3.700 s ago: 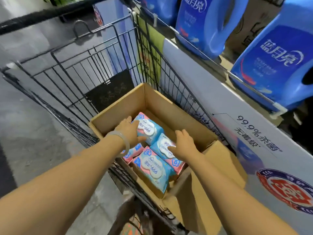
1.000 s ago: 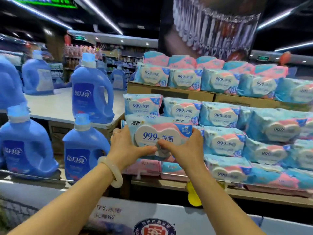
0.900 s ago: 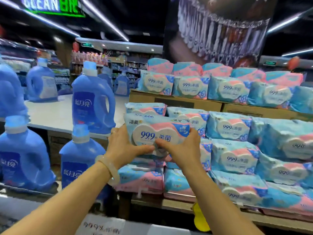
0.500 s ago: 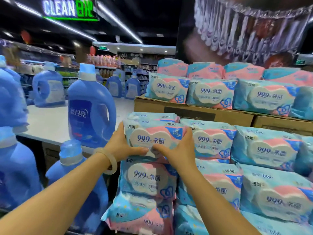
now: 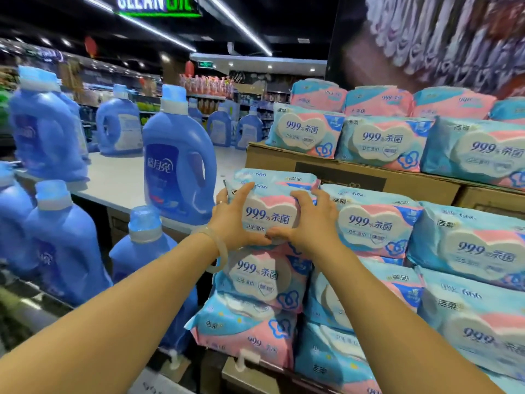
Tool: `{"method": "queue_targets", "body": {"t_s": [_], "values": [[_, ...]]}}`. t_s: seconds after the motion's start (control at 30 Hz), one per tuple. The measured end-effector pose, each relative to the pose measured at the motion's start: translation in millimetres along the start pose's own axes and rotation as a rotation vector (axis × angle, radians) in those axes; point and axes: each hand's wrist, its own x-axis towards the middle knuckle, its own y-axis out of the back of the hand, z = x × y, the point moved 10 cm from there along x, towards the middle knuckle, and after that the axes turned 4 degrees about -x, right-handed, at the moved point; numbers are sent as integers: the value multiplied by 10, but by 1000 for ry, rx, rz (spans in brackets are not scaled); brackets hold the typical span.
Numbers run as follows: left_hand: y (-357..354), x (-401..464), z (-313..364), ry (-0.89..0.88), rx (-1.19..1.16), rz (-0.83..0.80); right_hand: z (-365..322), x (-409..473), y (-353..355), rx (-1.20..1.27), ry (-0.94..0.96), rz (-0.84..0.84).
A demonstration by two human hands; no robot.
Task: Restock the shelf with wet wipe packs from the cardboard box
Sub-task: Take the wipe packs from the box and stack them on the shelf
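Observation:
A blue and pink wet wipe pack (image 5: 271,213) sits at the top of the leftmost stack on the shelf (image 5: 250,371). My left hand (image 5: 231,220) grips its left end, thumb under the front. My right hand (image 5: 309,223) grips its right end, fingers curled over the top edge. Beneath it, more packs (image 5: 264,280) are stacked. Neighbouring stacks (image 5: 375,223) fill the shelf to the right. The cardboard box is out of view.
Large blue detergent bottles (image 5: 177,163) stand on a white platform (image 5: 116,177) to the left, with more bottles (image 5: 65,243) on a lower ledge. Cardboard cases (image 5: 341,172) carry an upper row of wipe packs (image 5: 306,132). Store aisles lie behind.
Both hands lifted packs out of the box in the cart, carried one up to the shelf and brought it forward onto the top of the left stack.

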Motion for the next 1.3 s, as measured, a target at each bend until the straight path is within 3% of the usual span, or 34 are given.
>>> {"method": "queue_targets", "body": {"t_s": [0.1,0.17,0.23,0.3,0.57,0.73,0.93,1.07,1.3], "values": [[67,-161,-25,50,58,28,-15,-105,45,-92,-28,-38],[144,-367,-64,64,63,83,-134,-253,136,-189,16,50],[167,-618,-178,56,139,90,-441,-503,142,-215,177,163],[152,-911,-411,70,282,52,-771,-814,-99,-145,334,154],[114,-2224,-1817,379,687,-246,-1162,-1852,-1931,-245,419,-378],[194,-2847,-2586,516,694,-347,-1547,-2418,-2715,-339,525,-578],[419,-3305,-3505,562,695,-437,-2128,-2878,-3763,-360,578,-729],[569,-3456,-4425,564,712,-520,-2421,-3042,-4579,-367,516,-829],[467,-3807,-6193,635,692,-766,-2455,-3364,-6053,-306,220,-1028]]}}
